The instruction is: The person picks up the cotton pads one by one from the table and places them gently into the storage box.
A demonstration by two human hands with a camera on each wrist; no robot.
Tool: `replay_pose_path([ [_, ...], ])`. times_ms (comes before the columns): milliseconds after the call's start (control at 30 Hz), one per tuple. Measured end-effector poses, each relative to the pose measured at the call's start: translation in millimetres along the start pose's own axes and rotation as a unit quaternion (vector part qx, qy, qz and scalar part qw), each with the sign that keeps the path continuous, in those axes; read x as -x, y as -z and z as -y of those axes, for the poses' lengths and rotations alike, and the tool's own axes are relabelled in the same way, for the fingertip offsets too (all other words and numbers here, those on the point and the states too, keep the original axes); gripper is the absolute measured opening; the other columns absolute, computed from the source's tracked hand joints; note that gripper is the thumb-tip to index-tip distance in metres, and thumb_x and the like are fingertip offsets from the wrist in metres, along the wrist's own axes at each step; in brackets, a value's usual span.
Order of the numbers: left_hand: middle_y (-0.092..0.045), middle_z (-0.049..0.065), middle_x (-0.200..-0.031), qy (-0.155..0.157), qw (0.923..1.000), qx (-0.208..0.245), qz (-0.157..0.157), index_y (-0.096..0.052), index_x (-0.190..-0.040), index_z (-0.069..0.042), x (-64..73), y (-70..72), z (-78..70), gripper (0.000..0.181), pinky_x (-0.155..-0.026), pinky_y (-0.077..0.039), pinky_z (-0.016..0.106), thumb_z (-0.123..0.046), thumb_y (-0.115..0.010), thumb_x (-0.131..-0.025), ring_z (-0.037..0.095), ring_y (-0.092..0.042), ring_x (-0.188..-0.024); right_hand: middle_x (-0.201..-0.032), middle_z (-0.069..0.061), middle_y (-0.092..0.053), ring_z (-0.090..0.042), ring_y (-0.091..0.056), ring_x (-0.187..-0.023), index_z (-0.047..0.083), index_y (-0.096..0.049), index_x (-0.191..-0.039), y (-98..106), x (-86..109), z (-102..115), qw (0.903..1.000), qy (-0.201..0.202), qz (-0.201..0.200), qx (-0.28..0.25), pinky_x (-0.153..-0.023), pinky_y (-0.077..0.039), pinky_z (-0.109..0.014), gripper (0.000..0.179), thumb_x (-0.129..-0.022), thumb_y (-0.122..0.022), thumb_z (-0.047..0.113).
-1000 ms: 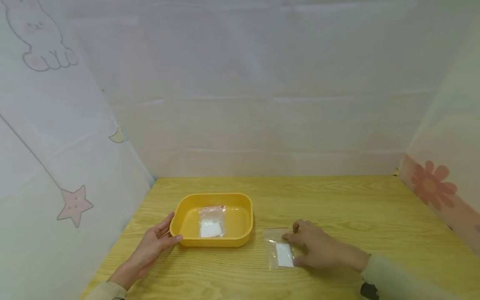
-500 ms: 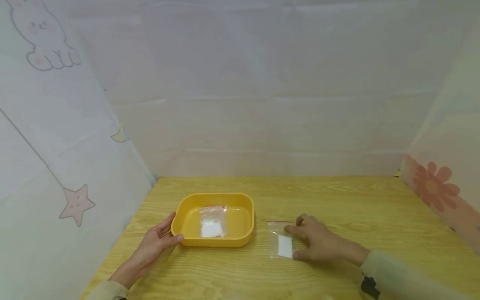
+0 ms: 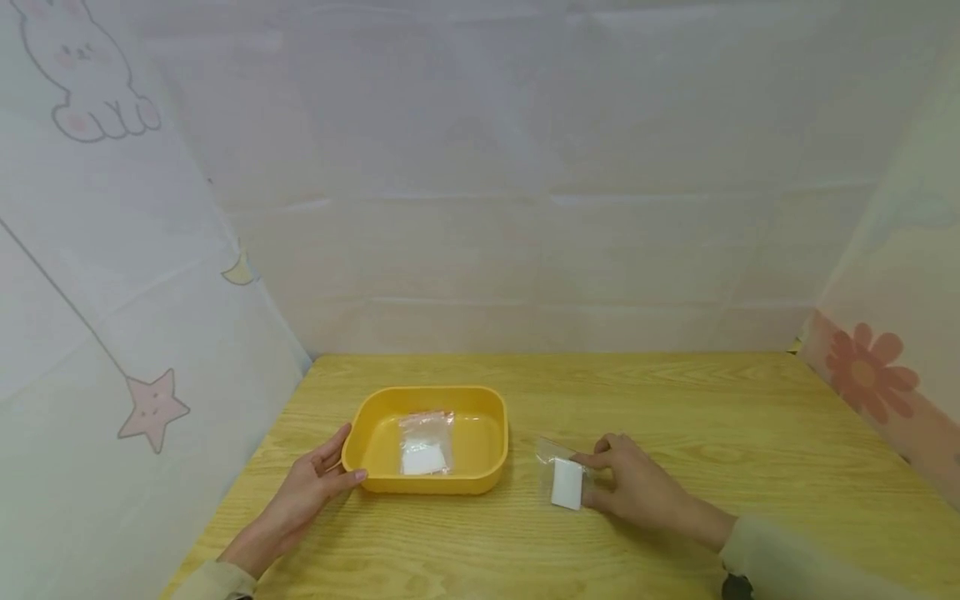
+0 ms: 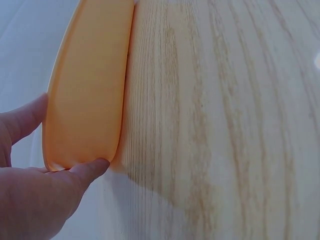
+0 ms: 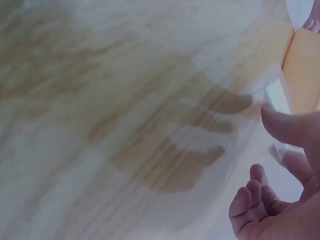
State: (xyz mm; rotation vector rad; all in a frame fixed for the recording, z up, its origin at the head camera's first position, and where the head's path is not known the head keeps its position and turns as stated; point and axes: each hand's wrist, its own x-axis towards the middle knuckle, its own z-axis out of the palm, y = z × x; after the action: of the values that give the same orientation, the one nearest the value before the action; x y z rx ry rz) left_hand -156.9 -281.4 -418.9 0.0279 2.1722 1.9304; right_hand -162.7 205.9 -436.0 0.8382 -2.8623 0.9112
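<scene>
A yellow plastic tray (image 3: pixel 491 482) stands on the table, and my left hand (image 3: pixel 303 492) grips its left end. In the left wrist view, the thumb and fingers (image 4: pixel 92 170) lie on opposite sides of the tray's end. Inside the tray are clear zip bags with red seals, overlapping, and a white piece (image 3: pixel 423 459) shows through. To the right of the tray my right hand (image 3: pixel 637 492) pinches another clear zip bag (image 3: pixel 551 450) with a white rectangular piece (image 3: pixel 567 484) inside. That bag is tilted, and its right edge is hidden by the fingers.
The wood-grain table (image 3: pixel 675 392) ends at a pale cloth backdrop (image 3: pixel 555 250) behind. Printed cloth walls close in the left and right sides. The tray's right wall faces the right hand across a short gap.
First the right hand's bag slid slightly away from me, flat on the table. Now the bag is tilted up between its fingers. The left hand and tray stay in place.
</scene>
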Motion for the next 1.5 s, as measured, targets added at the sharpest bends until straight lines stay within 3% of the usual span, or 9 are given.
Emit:
replay_pose_path([
  [267, -0.009, 0.019, -0.174, 0.000, 1.0000, -0.004, -0.001, -0.010, -0.170, -0.008, 0.2, 0.0, 0.7, 0.090, -0.107, -0.050, 0.029, -0.007, -0.070, -0.103, 0.040, -0.020, -0.156, -0.088, 0.008, -0.072, -0.004, -0.052, -0.065, -0.001, -0.071, -0.135, -3, -4.3, 0, 0.9979, -0.028, 0.004, -0.059, -0.054, -0.046, -0.022, 0.053, -0.087, -0.088, 0.016],
  [467, -0.008, 0.019, -0.174, -0.001, 1.0000, -0.006, -0.001, -0.011, -0.170, -0.008, -0.3, 0.3, 0.9, 0.090, -0.108, -0.049, 0.030, -0.007, -0.070, -0.102, 0.040, -0.019, -0.156, -0.094, -0.005, -0.078, -0.010, -0.071, -0.078, -0.014, -0.067, -0.130, -4, -6.9, -1, 0.9924, -0.037, -0.014, -0.117, -0.066, -0.061, -0.026, 0.051, -0.084, -0.086, -0.002],
  [633, -0.010, 0.019, -0.174, 0.001, 1.0000, -0.008, -0.005, -0.012, -0.170, -0.008, -0.7, 0.7, 1.7, 0.091, -0.108, -0.049, 0.031, -0.008, -0.071, -0.102, 0.040, -0.020, -0.156, -0.105, -0.016, -0.077, -0.026, -0.075, -0.090, -0.016, -0.065, -0.132, 1, -10.6, -2, 0.9829, -0.036, -0.011, -0.180, -0.068, -0.061, -0.026, 0.052, -0.083, -0.080, -0.013],
  [833, -0.009, 0.018, -0.174, 0.000, 1.0000, -0.006, -0.005, -0.011, -0.170, -0.008, -1.1, 1.4, 2.6, 0.091, -0.109, -0.048, 0.031, -0.007, -0.071, -0.102, 0.039, -0.021, -0.156, -0.147, -0.031, -0.055, -0.049, -0.061, -0.124, -0.010, -0.050, -0.151, 6, -15.0, -6, 0.9574, -0.044, 0.054, -0.280, -0.074, -0.059, -0.030, 0.067, -0.089, -0.077, -0.004],
  [967, -0.009, 0.018, -0.174, -0.001, 0.9999, -0.008, -0.007, -0.012, -0.170, -0.007, -1.0, 1.1, 2.6, 0.091, -0.109, -0.048, 0.031, -0.008, -0.072, -0.102, 0.039, -0.020, -0.156, -0.155, -0.033, -0.045, -0.057, -0.033, -0.145, -0.011, -0.041, -0.156, 8, -16.1, -8, 0.9304, -0.060, 0.099, -0.348, -0.097, -0.058, -0.041, 0.071, -0.094, -0.073, 0.000],
  [1067, -0.010, 0.019, -0.174, 0.000, 0.9999, -0.009, -0.008, -0.013, -0.170, -0.007, -0.8, 0.6, 2.6, 0.090, -0.109, -0.048, 0.031, -0.007, -0.072, -0.101, 0.039, -0.020, -0.156, -0.159, -0.032, -0.039, -0.055, -0.035, -0.145, -0.011, -0.036, -0.158, 10, -16.8, -9, 0.9141, -0.075, 0.122, -0.379, -0.096, -0.057, -0.040, 0.072, -0.095, -0.069, 0.000],
  [1267, -0.011, 0.018, -0.174, 0.005, 0.9999, -0.008, -0.009, -0.013, -0.170, -0.009, 0.3, -0.3, 2.6, 0.090, -0.108, -0.050, 0.032, -0.009, -0.072, -0.102, 0.040, -0.022, -0.155, -0.163, -0.032, -0.032, -0.048, -0.047, -0.137, -0.010, -0.031, -0.160, 21, -21.0, -3, 0.9056, -0.067, 0.131, -0.398, -0.091, -0.057, -0.033, 0.073, -0.097, -0.065, 0.001],
  [1400, -0.011, 0.019, -0.174, 0.004, 1.0000, -0.002, -0.008, -0.013, -0.170, -0.010, 0.5, -0.9, 1.5, 0.090, -0.108, -0.050, 0.032, -0.009, -0.072, -0.102, 0.039, -0.022, -0.155, -0.165, -0.029, -0.029, -0.049, -0.020, -0.154, -0.008, -0.027, -0.163, 32, -27.7, 4, 0.8972, -0.053, 0.129, -0.419, -0.103, -0.054, -0.035, 0.074, -0.100, -0.066, 0.003],
  [1500, -0.012, 0.020, -0.173, 0.003, 0.9999, -0.001, -0.010, -0.013, -0.170, -0.009, 0.9, -1.6, 0.7, 0.090, -0.107, -0.051, 0.031, -0.008, -0.072, -0.102, 0.039, -0.023, -0.155, -0.168, -0.027, -0.026, -0.045, -0.014, -0.156, -0.006, -0.025, -0.164, 38, -34.9, 10, 0.8869, -0.047, 0.129, -0.441, -0.107, -0.052, -0.037, 0.076, -0.101, -0.067, 0.005],
])
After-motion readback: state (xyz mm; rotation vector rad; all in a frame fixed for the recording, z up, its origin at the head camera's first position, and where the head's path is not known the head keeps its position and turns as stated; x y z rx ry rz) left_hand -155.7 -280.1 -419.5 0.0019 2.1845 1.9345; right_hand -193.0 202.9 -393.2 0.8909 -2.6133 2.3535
